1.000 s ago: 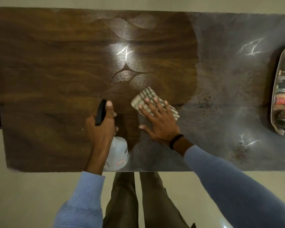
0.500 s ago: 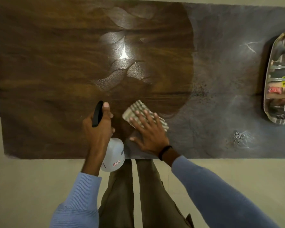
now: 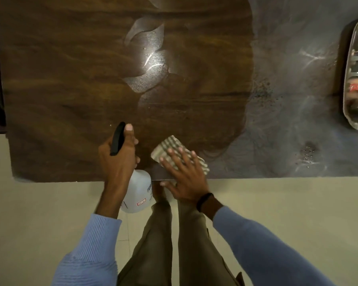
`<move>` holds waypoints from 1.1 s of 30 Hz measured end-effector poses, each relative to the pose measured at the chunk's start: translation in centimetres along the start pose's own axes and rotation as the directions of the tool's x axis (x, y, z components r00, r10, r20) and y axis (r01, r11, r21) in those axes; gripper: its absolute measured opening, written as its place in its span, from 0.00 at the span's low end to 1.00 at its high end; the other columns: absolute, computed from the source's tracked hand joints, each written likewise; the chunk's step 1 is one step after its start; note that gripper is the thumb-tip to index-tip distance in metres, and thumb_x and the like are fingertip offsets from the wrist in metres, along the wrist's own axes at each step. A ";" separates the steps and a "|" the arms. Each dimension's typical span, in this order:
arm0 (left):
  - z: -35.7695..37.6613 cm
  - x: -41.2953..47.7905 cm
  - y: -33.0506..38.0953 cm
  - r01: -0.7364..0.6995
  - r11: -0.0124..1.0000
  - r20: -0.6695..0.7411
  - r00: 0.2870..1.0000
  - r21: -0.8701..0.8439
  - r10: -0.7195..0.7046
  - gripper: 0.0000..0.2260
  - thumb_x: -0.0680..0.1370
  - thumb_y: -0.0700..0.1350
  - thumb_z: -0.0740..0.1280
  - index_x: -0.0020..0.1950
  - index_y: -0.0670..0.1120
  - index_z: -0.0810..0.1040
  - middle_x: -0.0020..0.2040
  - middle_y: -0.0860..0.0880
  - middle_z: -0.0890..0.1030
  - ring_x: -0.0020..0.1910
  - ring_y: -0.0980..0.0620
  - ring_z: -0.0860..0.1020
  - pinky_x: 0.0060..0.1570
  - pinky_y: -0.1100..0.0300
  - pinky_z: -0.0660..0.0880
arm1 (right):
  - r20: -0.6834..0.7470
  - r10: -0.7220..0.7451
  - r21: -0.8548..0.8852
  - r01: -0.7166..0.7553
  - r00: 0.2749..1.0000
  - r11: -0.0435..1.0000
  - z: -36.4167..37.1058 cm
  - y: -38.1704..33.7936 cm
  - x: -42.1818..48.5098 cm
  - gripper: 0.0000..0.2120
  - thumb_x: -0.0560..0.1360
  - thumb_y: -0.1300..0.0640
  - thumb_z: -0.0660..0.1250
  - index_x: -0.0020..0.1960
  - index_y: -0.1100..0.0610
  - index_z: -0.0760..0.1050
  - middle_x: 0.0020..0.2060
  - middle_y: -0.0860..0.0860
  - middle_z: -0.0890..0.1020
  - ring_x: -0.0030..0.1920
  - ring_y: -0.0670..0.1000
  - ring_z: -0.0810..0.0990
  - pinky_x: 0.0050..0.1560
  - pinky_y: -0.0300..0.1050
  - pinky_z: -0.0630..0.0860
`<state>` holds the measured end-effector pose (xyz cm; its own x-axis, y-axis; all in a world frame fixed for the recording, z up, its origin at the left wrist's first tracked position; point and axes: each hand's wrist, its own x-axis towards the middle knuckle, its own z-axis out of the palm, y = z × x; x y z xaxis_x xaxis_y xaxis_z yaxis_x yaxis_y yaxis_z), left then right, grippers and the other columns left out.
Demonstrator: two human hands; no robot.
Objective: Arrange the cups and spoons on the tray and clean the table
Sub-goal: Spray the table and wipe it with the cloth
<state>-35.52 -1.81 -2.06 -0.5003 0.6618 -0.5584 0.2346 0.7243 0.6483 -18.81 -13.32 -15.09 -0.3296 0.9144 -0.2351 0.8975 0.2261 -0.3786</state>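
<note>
Head view, looking straight down. My right hand [image 3: 185, 174] lies flat with fingers spread apart on a striped cloth [image 3: 179, 153], pressing it onto the table [image 3: 70, 79] right at the near edge. The cloth sits under my fingertips and sticks out ahead of them and to their left; my thumb hangs off the table edge, over the floor. A dark band sits on that wrist.

My left hand [image 3: 119, 159] is closed around the neck of a white spray bottle [image 3: 137, 191], just left of the right hand, not touching it. The black trigger head [image 3: 117, 139] points away from me past the knuckles; the bottle body hangs below the hand, over the table edge.

Ahead of both hands the wood looks dark brown, with glossy streaks well beyond the fingers. To the right of the right hand the surface is dull grey with dark specks.

The metal tray [image 3: 348, 79] lies far right of the right hand, cut by the frame edge. Its contents are too blurred to identify.
</note>
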 end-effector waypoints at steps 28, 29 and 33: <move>-4.4 -1.4 -3.1 -0.041 0.998 0.070 0.997 -0.047 0.045 0.21 0.79 0.63 0.66 0.46 0.46 0.83 0.41 0.49 0.86 0.24 0.54 0.75 0.26 0.61 0.73 | -0.146 0.453 0.083 -0.445 0.879 0.891 0.2 -4.4 5.3 0.36 0.80 0.34 0.54 0.82 0.50 0.52 0.82 0.56 0.50 0.82 0.61 0.47 0.79 0.65 0.46; -4.0 -1.7 -3.0 -0.043 0.998 0.081 0.996 -0.041 0.046 0.20 0.79 0.63 0.66 0.45 0.46 0.83 0.41 0.49 0.86 0.24 0.54 0.75 0.27 0.61 0.73 | -0.116 0.395 0.069 -0.390 0.911 0.918 0.9 -5.1 3.8 0.35 0.81 0.35 0.54 0.82 0.50 0.52 0.82 0.55 0.50 0.82 0.60 0.46 0.79 0.65 0.48; -2.3 -3.3 -2.4 -0.062 0.997 0.149 0.987 -0.037 0.067 0.19 0.79 0.61 0.66 0.45 0.46 0.83 0.40 0.48 0.85 0.24 0.55 0.76 0.30 0.57 0.76 | -0.107 0.414 0.009 -0.415 0.904 0.910 1.5 -0.4 -3.6 0.29 0.83 0.42 0.53 0.82 0.49 0.55 0.81 0.52 0.55 0.81 0.58 0.54 0.76 0.66 0.56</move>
<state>-36.35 -6.16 -0.55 -0.3533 0.7300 -0.5850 0.2336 0.6744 0.7004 -18.39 -17.15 -15.42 0.1047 0.9563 -0.2730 0.9507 -0.1768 -0.2548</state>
